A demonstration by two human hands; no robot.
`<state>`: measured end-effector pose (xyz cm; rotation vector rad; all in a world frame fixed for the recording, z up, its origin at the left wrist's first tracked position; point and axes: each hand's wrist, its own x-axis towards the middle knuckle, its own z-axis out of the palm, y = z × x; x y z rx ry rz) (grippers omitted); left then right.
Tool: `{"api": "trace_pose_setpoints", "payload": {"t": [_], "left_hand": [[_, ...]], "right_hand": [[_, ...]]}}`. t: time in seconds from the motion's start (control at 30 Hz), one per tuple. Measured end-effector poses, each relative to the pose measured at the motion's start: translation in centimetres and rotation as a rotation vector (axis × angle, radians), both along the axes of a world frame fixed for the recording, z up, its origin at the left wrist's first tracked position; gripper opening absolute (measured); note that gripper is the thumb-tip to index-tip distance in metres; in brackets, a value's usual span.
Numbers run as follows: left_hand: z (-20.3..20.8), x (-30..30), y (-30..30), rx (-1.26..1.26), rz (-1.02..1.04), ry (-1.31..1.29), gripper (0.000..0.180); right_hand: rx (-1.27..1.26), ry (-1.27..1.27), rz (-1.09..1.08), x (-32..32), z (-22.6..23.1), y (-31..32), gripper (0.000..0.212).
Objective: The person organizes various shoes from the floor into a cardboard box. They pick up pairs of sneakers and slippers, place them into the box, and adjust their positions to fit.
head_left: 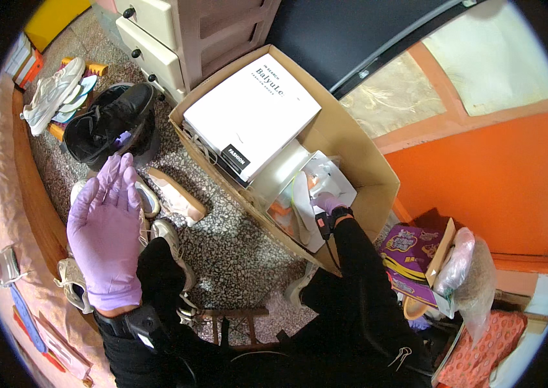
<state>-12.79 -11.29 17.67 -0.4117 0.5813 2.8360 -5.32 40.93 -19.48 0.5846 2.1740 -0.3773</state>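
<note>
Pale shoe [302, 194], by its shape, in the open white shoebox [346, 193] inside the cardboard carton [377, 187]. Likely light, soft-sided, stiffer along the sole; I'd grip the heel. Right hand [328, 202], gloved, right beside it; can't tell whether the fingers pinch it. Left hand [106, 239] bare of any load, palm up, fingers straight, near a beige shoe [175, 197] on the floor [229, 252].

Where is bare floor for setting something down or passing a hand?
Free: speckled floor between pale pink shoe, carton and wooden frame. Narrower: between dark bucket and carton. Crowded: white shoes around the left hand.
</note>
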Motion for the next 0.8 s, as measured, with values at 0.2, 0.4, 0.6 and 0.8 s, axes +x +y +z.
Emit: {"api": "trace_pose_setpoints", "payload": {"t": [0.2, 0.4, 0.6, 0.8], "left_hand": [[-0.1, 0.1, 2.5, -0.06, 0.013, -0.016, 0.046], [0.0, 0.1, 4.6, -0.184, 0.043, -0.084, 0.049], [-0.2, 0.1, 3.6, -0.115, -0.149, 0.088, 0.049], [-0.4, 0.5, 3.2, -0.215, -0.025, -0.079, 0.051]], "right_hand": [[-0.138, 0.122, -0.374, 0.6, -3.4, -2.9, 0.05], [-0.407, 0.094, -0.387, 1.2, -1.0, -2.0, 0.056], [-0.461, 0.129, -1.222, 6.0, -3.1, 4.6, 0.023], [0.279, -0.064, 0.108, 3.2, -2.0, 2.1, 0.039]]}}
